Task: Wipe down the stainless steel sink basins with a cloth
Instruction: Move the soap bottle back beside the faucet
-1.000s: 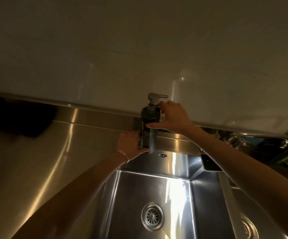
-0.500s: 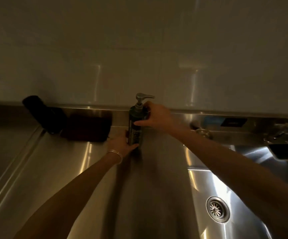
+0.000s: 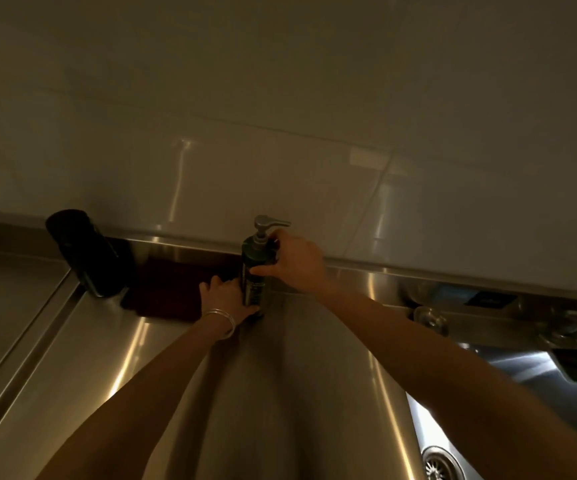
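Note:
A dark pump bottle [image 3: 254, 271] with a grey pump head stands upright on the steel counter [image 3: 280, 393] against the back ledge. My right hand [image 3: 294, 265] grips its upper body from the right. My left hand [image 3: 224, 297] holds its lower part from the left, a bracelet on the wrist. The sink basin [image 3: 488, 410] lies at the lower right, with its drain [image 3: 441, 464] at the bottom edge. I see no cloth.
A dark red flat item [image 3: 176, 289] lies just left of the bottle. A black cylinder [image 3: 86, 251] leans at the back left. A round tap knob [image 3: 427, 317] and dim clutter sit on the ledge at right. Pale wall tiles rise behind.
Both hands carried the bottle left, from behind the sink to the counter beside the dark red item. My view swung left, so the basin now lies at the right edge.

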Motion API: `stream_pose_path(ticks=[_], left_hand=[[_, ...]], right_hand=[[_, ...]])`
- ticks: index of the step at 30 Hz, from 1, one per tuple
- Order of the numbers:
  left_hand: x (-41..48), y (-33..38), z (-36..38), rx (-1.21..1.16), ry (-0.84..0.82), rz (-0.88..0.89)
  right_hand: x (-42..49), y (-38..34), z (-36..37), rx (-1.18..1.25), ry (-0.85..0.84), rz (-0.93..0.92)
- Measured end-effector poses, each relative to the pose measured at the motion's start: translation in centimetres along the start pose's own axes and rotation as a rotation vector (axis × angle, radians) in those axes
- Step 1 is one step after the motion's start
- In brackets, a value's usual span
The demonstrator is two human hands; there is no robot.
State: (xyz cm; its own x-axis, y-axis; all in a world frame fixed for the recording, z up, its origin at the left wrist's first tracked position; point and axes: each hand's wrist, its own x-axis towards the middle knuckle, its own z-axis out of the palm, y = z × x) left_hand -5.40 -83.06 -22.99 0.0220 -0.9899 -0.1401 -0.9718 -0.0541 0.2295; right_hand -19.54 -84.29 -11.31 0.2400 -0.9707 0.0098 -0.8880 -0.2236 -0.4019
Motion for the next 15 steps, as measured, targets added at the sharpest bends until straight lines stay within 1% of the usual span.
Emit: stream_pose_path(ticks=[6, 9, 13, 15], left_hand=[[0.9, -1.4, 0.0, -0.009, 0.026, -0.057], [1.2, -1.5, -0.1, -0.068, 0.023, -0.115], [0.3, -0.9, 0.4, -0.13, 0.097, -0.168], [-0.1, -0.6, 0.3, -0.143, 0.109, -0.19]], right_hand=[[1.6, -1.0, 1.9, 0.033, 0.011, -0.022], [2.3, -1.4, 2.2, 0.056, 0.002, -0.034], [1.9, -1.2, 2.9, 0.149, 0.025, -0.021], [1.6, -1.0, 3.1, 0.176, 0.025, -0.016]])
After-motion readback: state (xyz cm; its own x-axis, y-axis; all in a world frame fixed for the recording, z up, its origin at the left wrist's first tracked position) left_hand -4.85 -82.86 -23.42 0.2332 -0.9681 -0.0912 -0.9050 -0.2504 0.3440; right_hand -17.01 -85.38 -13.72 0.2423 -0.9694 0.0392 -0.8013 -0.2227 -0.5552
